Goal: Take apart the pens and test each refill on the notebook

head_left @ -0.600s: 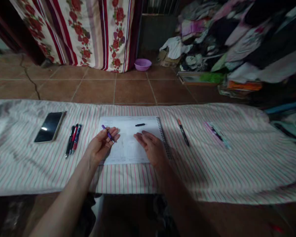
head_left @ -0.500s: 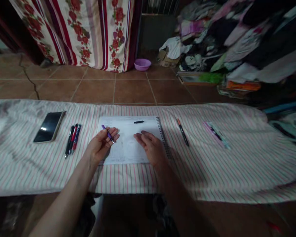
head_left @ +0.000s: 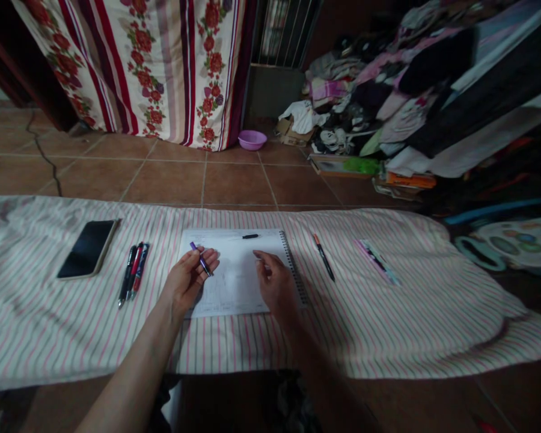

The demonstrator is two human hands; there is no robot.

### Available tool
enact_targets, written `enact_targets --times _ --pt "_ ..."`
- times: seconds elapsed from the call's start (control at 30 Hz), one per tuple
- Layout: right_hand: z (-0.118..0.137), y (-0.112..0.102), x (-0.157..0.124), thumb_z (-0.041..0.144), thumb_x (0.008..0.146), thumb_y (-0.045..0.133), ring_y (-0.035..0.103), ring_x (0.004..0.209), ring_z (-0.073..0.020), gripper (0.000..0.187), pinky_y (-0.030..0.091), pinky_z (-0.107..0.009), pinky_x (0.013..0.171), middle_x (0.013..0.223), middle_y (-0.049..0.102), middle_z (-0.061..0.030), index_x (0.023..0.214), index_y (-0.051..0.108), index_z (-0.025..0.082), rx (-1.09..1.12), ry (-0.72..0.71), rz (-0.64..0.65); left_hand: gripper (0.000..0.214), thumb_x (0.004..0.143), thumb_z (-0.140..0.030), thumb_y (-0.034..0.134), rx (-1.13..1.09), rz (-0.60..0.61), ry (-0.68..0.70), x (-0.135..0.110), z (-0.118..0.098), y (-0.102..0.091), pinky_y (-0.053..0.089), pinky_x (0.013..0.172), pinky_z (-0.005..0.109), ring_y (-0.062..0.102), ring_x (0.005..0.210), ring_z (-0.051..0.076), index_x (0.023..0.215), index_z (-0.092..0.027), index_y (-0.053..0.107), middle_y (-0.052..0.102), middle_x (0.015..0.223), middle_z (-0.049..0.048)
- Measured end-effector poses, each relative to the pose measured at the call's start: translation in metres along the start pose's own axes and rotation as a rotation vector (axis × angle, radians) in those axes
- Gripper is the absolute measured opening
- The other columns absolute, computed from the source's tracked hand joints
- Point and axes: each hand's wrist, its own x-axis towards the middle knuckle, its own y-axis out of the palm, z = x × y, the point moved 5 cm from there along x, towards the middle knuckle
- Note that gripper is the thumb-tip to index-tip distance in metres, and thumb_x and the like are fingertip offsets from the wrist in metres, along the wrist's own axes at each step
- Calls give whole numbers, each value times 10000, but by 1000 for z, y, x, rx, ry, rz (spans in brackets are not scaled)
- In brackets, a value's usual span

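Note:
My left hand (head_left: pixel 193 272) is closed around a purple pen (head_left: pixel 201 260), thumb on top and the other fingers beneath, palm turned upward. It hovers over the left part of an open spiral notebook (head_left: pixel 234 294). Above the notebook's right side is my right hand (head_left: pixel 275 279), its fingers bent, with a gap between thumb and forefinger and nothing visible there. A short black piece like a pen cap (head_left: pixel 250 236) lies near the page's top edge. Faint printed or written lines show on the page but cannot be read.
Left of the notebook lie several pens (head_left: pixel 133 273) and a phone (head_left: pixel 89 248). To the right are a black-and-orange pen (head_left: pixel 324 258) and some pastel pens (head_left: pixel 377 262). A striped cloth (head_left: pixel 234 349) covers the surface. Beyond stand a purple basin (head_left: pixel 252 140) and heaped clothes.
The view has tilted and turned, so the scene sits lower and further left. My right hand's fingers have curled from a flatter, stretched pose. My left hand still holds the purple pen.

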Motion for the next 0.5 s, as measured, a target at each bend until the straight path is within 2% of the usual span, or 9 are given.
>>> enact_targets --times 0.1,0.23,0.37,0.5 --pt "10 0 7 164 818 433 628 845 -174 242 516 -268 686 942 669 -91 950 635 166 2 -3 59 138 858 -76 429 14 20 -6 -2 -1 -1 557 755 386 680 803 226 846 -95 564 676 835 139" --pt "20 5 9 125 776 519 623 759 -148 176 505 -249 665 867 671 -53 886 647 173 -17 1 246 132 862 -85 432 27 29 -4 -5 -3 -4 554 759 398 682 793 235 856 -90 564 678 819 143" --pt "16 9 -2 126 756 587 601 689 -128 151 486 -250 676 835 641 -39 878 660 177 -154 -12 341 127 859 -83 438 58 29 -2 -7 -4 -4 558 751 387 682 793 232 864 -90 564 681 813 140" --pt "7 18 -8 137 767 602 598 778 -145 167 467 -255 722 873 624 -42 914 661 189 -173 -72 389 130 857 -76 439 122 15 1 -11 -5 -3 565 718 343 685 755 207 861 -90 569 683 785 129"
